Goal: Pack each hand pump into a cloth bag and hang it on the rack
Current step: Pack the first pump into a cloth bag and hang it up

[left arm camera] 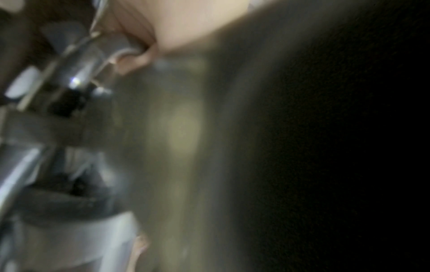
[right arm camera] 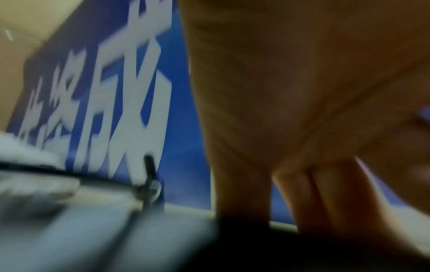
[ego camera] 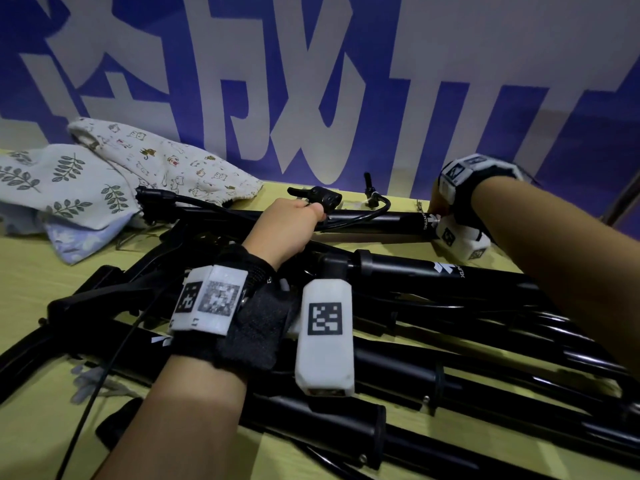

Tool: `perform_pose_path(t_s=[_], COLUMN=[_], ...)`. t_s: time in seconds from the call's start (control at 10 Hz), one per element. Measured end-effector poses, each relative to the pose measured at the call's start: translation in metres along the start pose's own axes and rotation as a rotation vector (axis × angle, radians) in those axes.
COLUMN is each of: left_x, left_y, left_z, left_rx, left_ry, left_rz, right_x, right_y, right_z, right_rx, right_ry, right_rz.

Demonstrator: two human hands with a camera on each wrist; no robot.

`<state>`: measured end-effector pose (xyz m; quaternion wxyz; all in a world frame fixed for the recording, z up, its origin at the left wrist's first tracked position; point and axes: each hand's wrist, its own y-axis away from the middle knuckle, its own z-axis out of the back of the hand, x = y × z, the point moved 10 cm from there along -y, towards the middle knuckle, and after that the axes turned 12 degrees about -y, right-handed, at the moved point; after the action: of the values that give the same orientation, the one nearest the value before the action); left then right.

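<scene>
Cloth bags lie at the far left of the yellow table (ego camera: 31,282); the leaf-print bag (ego camera: 65,188) is nearest the edge, the cat-print bag (ego camera: 166,161) lies partly over it and reaches toward the blue and white wall banner (ego camera: 311,81); both are flat and well apart from either hand. In front of them a heap of black hand pumps (ego camera: 450,341) covers the middle of the table, crossing one another. The left hand (ego camera: 287,226) reaches over this heap; its fingers are curled round the farthest pump (ego camera: 377,223), at the middle of the barrel, just beside the black nozzle head (ego camera: 318,197) and the thin hose (ego camera: 377,206); the left wrist view is blurred and shows only a fingertip (left arm camera: 137,58) against a grey part. This pump lies nearly level along the back edge, and its barrel runs to the right from that grip. At its right end is the right hand (ego camera: 437,202), mostly hidden behind the wrist strap; the right wrist view shows the fingers (right arm camera: 325,193) pointing down close together; whether they grip the pump's end I cannot tell.
</scene>
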<state>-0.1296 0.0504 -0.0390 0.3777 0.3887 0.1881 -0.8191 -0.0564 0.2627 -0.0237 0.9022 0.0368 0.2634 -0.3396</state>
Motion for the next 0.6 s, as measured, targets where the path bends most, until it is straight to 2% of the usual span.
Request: perform_pose_path(t_s=[0.1,0.2,0.3,0.4,0.5,0.6], left_x=[0.000,-0.001,-0.001,-0.001,-0.002,-0.001], left_y=[0.000,0.000,0.000,0.001,0.001,0.000], left_z=[0.001,0.000,0.000,0.001,0.001,0.001], left_rx=[-0.006,-0.006,-0.005,-0.007,0.000,-0.003], left_ry=[0.013,0.028,0.027,0.021,0.023,0.030], left_rz=[0.002,0.005,0.000,-0.003,-0.008,-0.010], right_x=[0.055,0.016,-0.018,-0.043,-0.040,-0.042], right_y=[-0.033,-0.016,0.000,0.026,0.050,0.072], right_z=[-0.010,-0.002,-0.048,-0.054,-0.057,-0.055], right_rx=[0.400,0.050,0.197,0.385,0.633,0.769], right_ry=[-0.958,-1.099,-1.125,-0.725,-0.524,-0.401], right_rz=[-0.018,-0.111,-0.430,-1.281,-1.532,-1.642])
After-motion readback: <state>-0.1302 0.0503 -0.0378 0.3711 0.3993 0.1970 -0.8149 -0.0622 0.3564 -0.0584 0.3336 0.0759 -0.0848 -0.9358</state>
